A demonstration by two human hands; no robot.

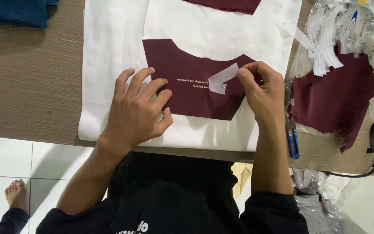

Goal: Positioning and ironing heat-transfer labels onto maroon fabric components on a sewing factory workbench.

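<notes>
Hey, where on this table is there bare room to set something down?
Bare wood-grain tabletop lies left of the white sheet, below the folded blue cloth. The right side is crowded: maroon fabric pile, clear bags of white strips, blue-handled snips. Left hand and right hand cover the maroon cut piece.

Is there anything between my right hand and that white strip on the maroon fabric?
Nothing visible: the right hand already pinches the white strip, while the left hand presses the maroon fabric flat.
</notes>
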